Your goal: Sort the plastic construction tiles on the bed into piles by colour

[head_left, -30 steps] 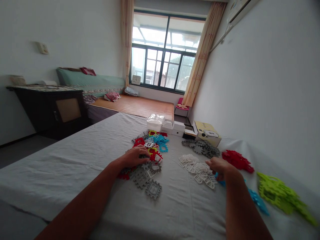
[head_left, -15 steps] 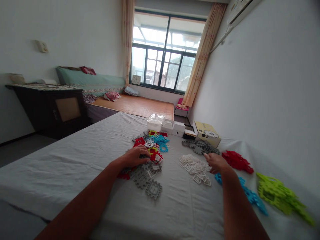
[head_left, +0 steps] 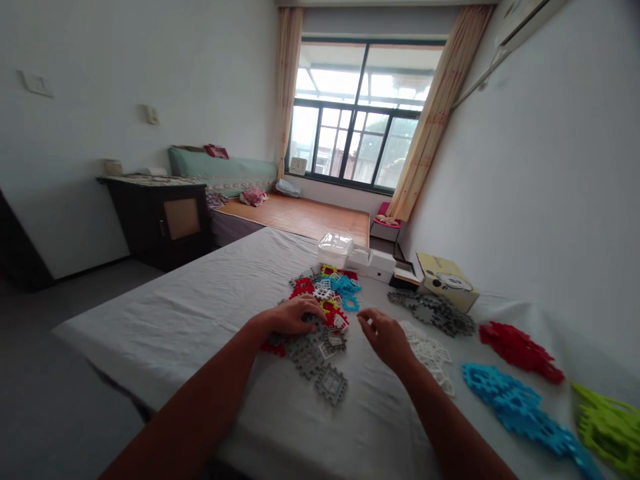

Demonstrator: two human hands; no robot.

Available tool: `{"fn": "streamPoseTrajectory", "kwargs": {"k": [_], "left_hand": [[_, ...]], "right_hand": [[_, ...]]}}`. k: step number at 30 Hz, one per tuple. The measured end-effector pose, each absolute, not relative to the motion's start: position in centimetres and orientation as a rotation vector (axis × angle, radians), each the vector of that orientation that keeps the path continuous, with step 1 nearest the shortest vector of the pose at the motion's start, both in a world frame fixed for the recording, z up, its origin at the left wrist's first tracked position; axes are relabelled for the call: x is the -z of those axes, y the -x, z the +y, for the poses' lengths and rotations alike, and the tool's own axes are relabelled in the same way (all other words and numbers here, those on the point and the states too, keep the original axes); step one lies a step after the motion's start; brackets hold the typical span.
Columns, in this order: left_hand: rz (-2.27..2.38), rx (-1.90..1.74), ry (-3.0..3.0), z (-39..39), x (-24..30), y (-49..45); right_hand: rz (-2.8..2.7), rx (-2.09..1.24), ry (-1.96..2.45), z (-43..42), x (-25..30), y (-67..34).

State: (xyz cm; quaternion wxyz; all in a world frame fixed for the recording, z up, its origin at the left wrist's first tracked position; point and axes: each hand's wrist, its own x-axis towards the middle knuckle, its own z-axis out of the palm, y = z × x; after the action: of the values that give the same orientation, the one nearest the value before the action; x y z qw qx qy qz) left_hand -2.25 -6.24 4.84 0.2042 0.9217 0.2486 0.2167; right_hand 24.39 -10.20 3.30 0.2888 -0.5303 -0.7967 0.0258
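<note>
A mixed heap of flat plastic building pieces with toothed edges lies mid-table. My left hand [head_left: 299, 315] rests over its left side, fingers curved and slightly apart, with nothing visible held. Near it are red pieces [head_left: 303, 288], blue pieces [head_left: 345, 285], grey pieces [head_left: 305, 357] and a white lattice window piece [head_left: 327, 351]. My right hand [head_left: 384, 333] hovers just right of the heap, thumb and fingers a little apart, holding nothing I can see. Its wrist partly hides a pile of white lattice pieces [head_left: 430, 352].
Single-colour piles lie to the right: grey [head_left: 435, 313], red [head_left: 520, 350], blue [head_left: 520, 407] and lime green [head_left: 610, 430]. Behind the heap stand a clear plastic box [head_left: 335, 249], small white boxes [head_left: 381, 265] and a yellow carton [head_left: 447, 280]. A grey cloth [head_left: 200, 307] covers the table.
My right hand has moved left from the white pile toward the mixed heap. My left hand stays over the heap. The view has turned left, so everything sits farther right.
</note>
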Motion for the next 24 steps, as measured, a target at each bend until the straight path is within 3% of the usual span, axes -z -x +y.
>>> {"fn": "streamPoseTrajectory", "kwargs": {"k": [12, 24], "left_hand": [[0.749, -0.964, -2.163, -6.3, -5.1, 1.5], [0.714, -1.015, -2.008, -6.4, -4.5, 0.5]], "right_hand": [[-1.992, -0.490, 1.109, -11.4, -1.7, -19.7], [-1.748, -0.938, 1.296, -9.0, -3.5, -23.1]]}}
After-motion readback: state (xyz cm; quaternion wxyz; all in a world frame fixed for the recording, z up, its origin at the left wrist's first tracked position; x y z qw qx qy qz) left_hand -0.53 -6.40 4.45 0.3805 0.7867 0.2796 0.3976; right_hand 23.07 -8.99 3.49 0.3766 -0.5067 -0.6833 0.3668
